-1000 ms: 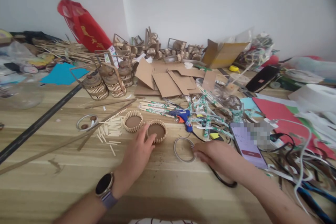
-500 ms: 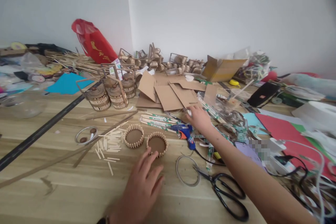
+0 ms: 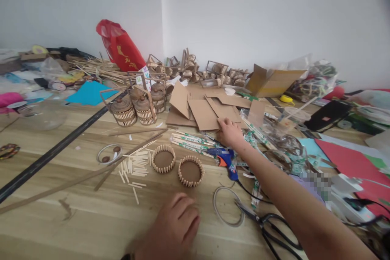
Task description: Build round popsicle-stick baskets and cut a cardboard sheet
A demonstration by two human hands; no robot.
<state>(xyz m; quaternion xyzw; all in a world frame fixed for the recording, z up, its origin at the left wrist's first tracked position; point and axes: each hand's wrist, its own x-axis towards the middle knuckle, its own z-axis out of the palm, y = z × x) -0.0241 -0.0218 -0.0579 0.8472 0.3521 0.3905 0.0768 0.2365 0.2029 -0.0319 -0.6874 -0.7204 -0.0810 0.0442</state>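
My left hand (image 3: 173, 227) rests at the front of the table with its fingers curled in, and no object shows in it. Just beyond it stand two round cardboard bases ringed with short upright sticks, a right ring (image 3: 191, 171) and a left ring (image 3: 163, 159). My right hand (image 3: 230, 132) reaches forward to the near edge of the cardboard pieces (image 3: 202, 114). Its fingers are bent together on a cardboard edge, the tips partly hidden. Close under that wrist lies a blue glue gun (image 3: 225, 158), beside packets of wrapped chopsticks (image 3: 191, 141).
Short cut sticks (image 3: 137, 164) lie scattered left of the rings. Black-handled scissors (image 3: 262, 221) and a wire-like hoop (image 3: 228, 206) are at front right. Lidded stick baskets (image 3: 123, 111) stand behind. A red bag (image 3: 122, 46) leans on the wall; cables (image 3: 359, 219) run at right.
My right hand has moved slightly farther onto the cardboard edge. My left hand has drawn back from the right ring and curled its fingers. The view has shifted a little left.
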